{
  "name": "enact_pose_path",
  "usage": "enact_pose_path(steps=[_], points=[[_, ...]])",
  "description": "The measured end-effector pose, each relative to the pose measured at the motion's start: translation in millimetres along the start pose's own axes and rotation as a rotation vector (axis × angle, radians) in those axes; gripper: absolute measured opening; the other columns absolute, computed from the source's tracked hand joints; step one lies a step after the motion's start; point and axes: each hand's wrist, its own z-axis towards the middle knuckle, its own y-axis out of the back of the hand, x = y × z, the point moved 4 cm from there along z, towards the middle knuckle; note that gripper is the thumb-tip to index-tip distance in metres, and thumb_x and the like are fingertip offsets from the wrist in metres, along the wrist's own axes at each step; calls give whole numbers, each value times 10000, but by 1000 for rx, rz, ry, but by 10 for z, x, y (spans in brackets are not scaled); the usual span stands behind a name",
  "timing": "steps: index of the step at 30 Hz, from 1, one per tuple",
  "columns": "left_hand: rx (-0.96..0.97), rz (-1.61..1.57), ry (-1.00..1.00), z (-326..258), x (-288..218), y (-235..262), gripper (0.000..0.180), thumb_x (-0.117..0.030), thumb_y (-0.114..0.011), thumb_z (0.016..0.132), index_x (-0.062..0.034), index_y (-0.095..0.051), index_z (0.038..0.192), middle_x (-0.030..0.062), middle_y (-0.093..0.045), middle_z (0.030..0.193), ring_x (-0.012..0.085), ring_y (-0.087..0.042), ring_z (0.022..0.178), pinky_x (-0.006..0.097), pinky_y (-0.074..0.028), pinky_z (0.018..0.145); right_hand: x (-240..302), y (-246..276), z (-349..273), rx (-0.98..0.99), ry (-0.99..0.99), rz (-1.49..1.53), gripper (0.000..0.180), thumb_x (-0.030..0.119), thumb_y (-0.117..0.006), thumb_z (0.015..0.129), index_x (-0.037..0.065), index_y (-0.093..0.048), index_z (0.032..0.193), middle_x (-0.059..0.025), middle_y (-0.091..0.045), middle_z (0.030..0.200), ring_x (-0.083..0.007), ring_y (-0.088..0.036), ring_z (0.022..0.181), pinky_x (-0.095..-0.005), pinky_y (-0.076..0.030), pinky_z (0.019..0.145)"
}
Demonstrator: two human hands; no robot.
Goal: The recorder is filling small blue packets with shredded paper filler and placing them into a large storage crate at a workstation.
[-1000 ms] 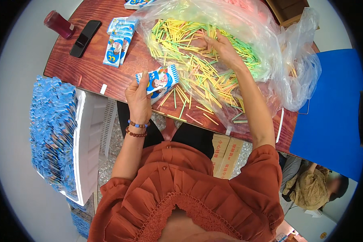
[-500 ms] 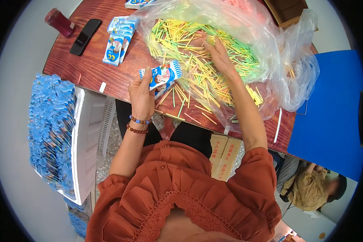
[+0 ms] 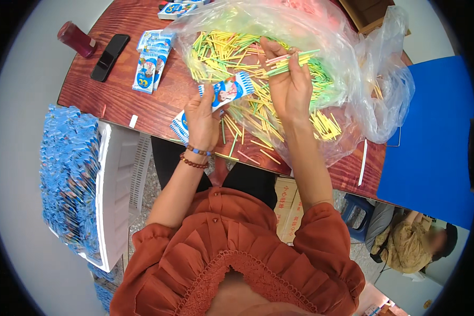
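Observation:
My left hand (image 3: 204, 117) holds a small blue and white printed packet (image 3: 229, 90) over the near edge of a red-brown wooden table (image 3: 142, 105). My right hand (image 3: 287, 81) is lifted above the pile and pinches a small bunch of thin coloured sticks (image 3: 292, 58), green and pink among them. Beneath both hands lies a large clear plastic bag (image 3: 347, 68) spread open, filled with several yellow, green and pink sticks (image 3: 221, 50). A second packet (image 3: 180, 126) lies flat under my left wrist.
More blue packets (image 3: 150, 68) lie at the table's left, beside a black phone (image 3: 109, 57) and a dark red bottle (image 3: 76, 39). A white crate (image 3: 113, 200) heaped with blue packets (image 3: 68, 174) stands at my left. A blue panel (image 3: 432, 137) and another person (image 3: 413, 245) are at the right.
My right hand has lifted out of the stick pile with a bunch of sticks pinched in its fingers. My left hand has kept the packet in about the same place.

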Motion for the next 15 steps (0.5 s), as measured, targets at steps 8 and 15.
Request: enact_pose_path(steps=[8, 15], points=[[39, -55, -25, -60, -64, -48, 258, -250, -537, 998, -30, -661, 945, 49, -700, 907, 115, -665, 795, 266, -535, 672, -134, -411, -236, 37, 160, -72, 202, 230, -441, 1023, 45, -479, 1093, -256, -583, 1203, -342, -470, 1280, -448, -345, 1087], [7, -123, -55, -59, -101, -104, 253, -234, -524, 1004, -14, -650, 997, 62, -691, 986, 117, -660, 855, 263, -541, 748, -336, -502, -372, 68, 157, -279, 250, 217, -413, 1023, 15, -496, 1145, -246, -590, 1222, -328, -396, 1340, -451, -298, 1102]])
